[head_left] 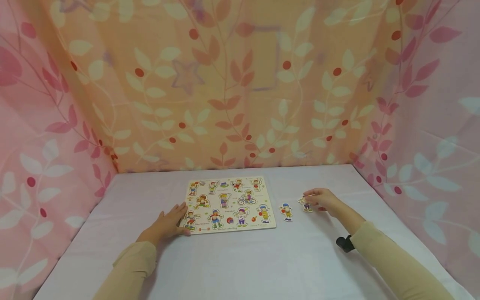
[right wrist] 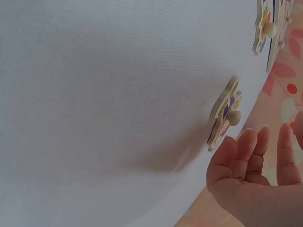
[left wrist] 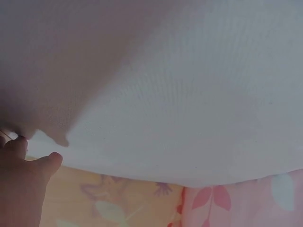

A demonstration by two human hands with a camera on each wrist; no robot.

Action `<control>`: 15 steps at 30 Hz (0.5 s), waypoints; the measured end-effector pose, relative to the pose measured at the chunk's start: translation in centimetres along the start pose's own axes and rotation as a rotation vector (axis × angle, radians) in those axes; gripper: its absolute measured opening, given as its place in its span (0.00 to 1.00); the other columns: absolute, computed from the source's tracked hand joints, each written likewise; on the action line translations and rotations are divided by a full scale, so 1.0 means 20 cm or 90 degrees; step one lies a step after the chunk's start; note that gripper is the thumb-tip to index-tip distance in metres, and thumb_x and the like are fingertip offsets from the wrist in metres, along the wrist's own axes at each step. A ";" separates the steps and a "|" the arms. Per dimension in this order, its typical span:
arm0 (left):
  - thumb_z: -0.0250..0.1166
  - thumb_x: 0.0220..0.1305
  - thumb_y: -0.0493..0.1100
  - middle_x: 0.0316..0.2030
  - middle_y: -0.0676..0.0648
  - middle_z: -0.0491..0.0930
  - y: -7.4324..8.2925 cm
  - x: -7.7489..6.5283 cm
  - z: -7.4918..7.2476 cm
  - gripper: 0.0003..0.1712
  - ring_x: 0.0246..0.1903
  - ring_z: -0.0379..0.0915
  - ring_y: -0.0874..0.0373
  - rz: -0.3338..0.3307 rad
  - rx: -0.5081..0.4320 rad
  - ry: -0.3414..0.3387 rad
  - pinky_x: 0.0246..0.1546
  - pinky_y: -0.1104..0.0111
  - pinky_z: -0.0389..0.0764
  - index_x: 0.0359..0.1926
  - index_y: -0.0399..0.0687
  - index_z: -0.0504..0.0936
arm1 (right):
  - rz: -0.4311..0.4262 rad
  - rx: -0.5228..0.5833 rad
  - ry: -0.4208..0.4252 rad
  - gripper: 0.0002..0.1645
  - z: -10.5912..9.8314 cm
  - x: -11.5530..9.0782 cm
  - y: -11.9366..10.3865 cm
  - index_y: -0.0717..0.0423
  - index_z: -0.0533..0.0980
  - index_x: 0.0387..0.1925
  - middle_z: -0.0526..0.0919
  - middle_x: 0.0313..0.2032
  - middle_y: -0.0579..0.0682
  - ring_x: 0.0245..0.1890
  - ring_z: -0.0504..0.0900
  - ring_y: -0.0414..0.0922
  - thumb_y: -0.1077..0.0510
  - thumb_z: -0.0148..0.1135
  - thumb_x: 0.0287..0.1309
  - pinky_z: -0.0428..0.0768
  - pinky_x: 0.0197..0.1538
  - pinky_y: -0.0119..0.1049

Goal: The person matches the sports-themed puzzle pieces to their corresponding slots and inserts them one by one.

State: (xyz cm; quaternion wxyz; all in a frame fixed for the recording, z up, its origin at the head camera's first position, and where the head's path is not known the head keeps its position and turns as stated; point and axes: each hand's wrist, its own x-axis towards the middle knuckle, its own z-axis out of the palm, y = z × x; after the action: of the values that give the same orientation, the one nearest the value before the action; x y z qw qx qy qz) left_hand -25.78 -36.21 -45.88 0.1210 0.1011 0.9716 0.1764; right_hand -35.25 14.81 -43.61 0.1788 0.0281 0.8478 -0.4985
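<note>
A wooden peg puzzle board (head_left: 230, 208) printed with cartoon sports figures lies flat on the table. My left hand (head_left: 166, 223) rests at the board's left edge, its thumb by the near corner and the other fingers spread along the side. To the right of the board lies a loose puzzle piece (head_left: 287, 212), a figure in a blue cap. A second puzzle piece (right wrist: 225, 112), with purple on it and a round wooden knob, lies farther right. Over this one hovers my right hand (head_left: 323, 200), fingers loosely bent; the right wrist view shows a gap between fingertips and knob.
White cloth covers the table (head_left: 232, 266). Floral curtains (head_left: 232, 83) hang behind it and along both sides. A black object (head_left: 345, 244) sits at the right sleeve's cuff.
</note>
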 end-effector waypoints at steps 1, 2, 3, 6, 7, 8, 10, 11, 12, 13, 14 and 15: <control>0.70 0.49 0.64 0.73 0.32 0.46 0.00 0.00 0.00 0.62 0.71 0.40 0.31 -0.005 -0.003 -0.003 0.63 0.31 0.37 0.72 0.31 0.54 | 0.001 0.000 0.002 0.23 0.00 0.00 0.01 0.66 0.73 0.57 0.81 0.45 0.54 0.41 0.74 0.50 0.57 0.59 0.65 0.74 0.42 0.41; 0.70 0.48 0.65 0.73 0.32 0.46 0.00 0.00 0.00 0.62 0.71 0.40 0.31 -0.008 -0.003 -0.004 0.63 0.31 0.37 0.72 0.31 0.54 | 0.005 0.000 0.007 0.22 0.00 0.00 0.01 0.66 0.74 0.56 0.81 0.45 0.53 0.40 0.73 0.49 0.58 0.59 0.65 0.74 0.41 0.40; 0.70 0.48 0.65 0.73 0.33 0.46 0.00 0.00 0.00 0.62 0.71 0.40 0.31 -0.011 -0.004 -0.006 0.63 0.31 0.36 0.72 0.32 0.54 | 0.007 0.002 0.008 0.21 0.01 0.00 0.01 0.65 0.74 0.56 0.80 0.44 0.52 0.39 0.73 0.48 0.58 0.59 0.65 0.73 0.41 0.40; 0.70 0.48 0.65 0.73 0.32 0.45 0.00 0.00 0.00 0.62 0.71 0.40 0.31 -0.016 -0.010 -0.010 0.63 0.30 0.36 0.72 0.32 0.53 | 0.007 0.005 0.003 0.21 0.01 -0.01 0.02 0.65 0.74 0.56 0.79 0.41 0.51 0.36 0.72 0.47 0.59 0.60 0.65 0.72 0.39 0.38; 0.69 0.48 0.65 0.73 0.33 0.45 0.00 0.00 -0.01 0.62 0.71 0.39 0.31 -0.017 -0.012 -0.011 0.63 0.30 0.36 0.72 0.32 0.53 | 0.007 0.008 0.004 0.21 0.02 -0.01 0.02 0.65 0.74 0.56 0.79 0.41 0.51 0.36 0.71 0.47 0.59 0.60 0.65 0.72 0.38 0.38; 0.69 0.48 0.65 0.73 0.33 0.45 0.00 0.00 0.00 0.63 0.71 0.39 0.32 -0.018 -0.013 -0.012 0.63 0.30 0.36 0.72 0.32 0.53 | 0.008 0.011 0.008 0.21 0.02 -0.01 0.02 0.65 0.74 0.56 0.79 0.40 0.51 0.35 0.71 0.47 0.59 0.60 0.65 0.72 0.37 0.38; 0.69 0.48 0.65 0.73 0.33 0.45 0.00 0.00 -0.01 0.63 0.71 0.39 0.32 -0.019 -0.018 -0.013 0.63 0.30 0.36 0.72 0.31 0.53 | 0.004 0.012 0.021 0.22 0.03 -0.01 0.02 0.66 0.74 0.57 0.79 0.40 0.52 0.34 0.72 0.47 0.58 0.60 0.65 0.72 0.36 0.37; 0.69 0.48 0.66 0.73 0.32 0.45 0.00 0.00 0.00 0.63 0.71 0.39 0.31 -0.019 -0.018 -0.013 0.63 0.30 0.36 0.72 0.31 0.53 | 0.004 0.011 0.032 0.23 0.03 0.00 0.03 0.66 0.73 0.57 0.79 0.40 0.52 0.34 0.72 0.47 0.58 0.60 0.65 0.72 0.35 0.37; 0.69 0.48 0.66 0.73 0.33 0.45 0.00 0.00 0.00 0.63 0.71 0.39 0.32 -0.020 -0.020 -0.014 0.63 0.31 0.36 0.73 0.32 0.53 | 0.009 0.013 0.049 0.23 0.03 0.00 0.03 0.65 0.74 0.57 0.78 0.39 0.51 0.34 0.72 0.46 0.57 0.60 0.65 0.73 0.34 0.37; 0.69 0.48 0.66 0.74 0.33 0.45 0.00 0.00 0.00 0.63 0.71 0.39 0.32 -0.021 -0.021 -0.014 0.63 0.31 0.36 0.73 0.32 0.53 | 0.012 0.013 0.061 0.23 0.03 0.01 0.03 0.65 0.74 0.58 0.78 0.39 0.50 0.34 0.72 0.46 0.57 0.61 0.65 0.73 0.34 0.36; 0.69 0.47 0.66 0.74 0.33 0.45 0.00 0.00 0.00 0.63 0.71 0.39 0.32 -0.021 -0.020 -0.014 0.63 0.31 0.36 0.73 0.32 0.53 | 0.014 0.011 0.072 0.24 0.02 0.01 0.03 0.64 0.73 0.58 0.77 0.38 0.50 0.33 0.71 0.46 0.57 0.61 0.64 0.72 0.34 0.36; 0.70 0.48 0.65 0.73 0.33 0.45 0.00 0.00 0.00 0.63 0.71 0.39 0.32 -0.021 -0.019 -0.014 0.63 0.31 0.36 0.73 0.32 0.53 | 0.015 0.008 0.079 0.25 0.02 0.02 0.04 0.65 0.73 0.59 0.77 0.38 0.50 0.33 0.71 0.46 0.57 0.61 0.64 0.72 0.33 0.36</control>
State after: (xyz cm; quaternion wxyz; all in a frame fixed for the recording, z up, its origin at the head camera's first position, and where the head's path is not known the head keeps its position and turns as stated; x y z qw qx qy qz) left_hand -25.83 -36.17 -45.84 0.1359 0.0853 0.9691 0.1876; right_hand -35.35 14.83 -44.61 0.1315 0.0700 0.8538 -0.4988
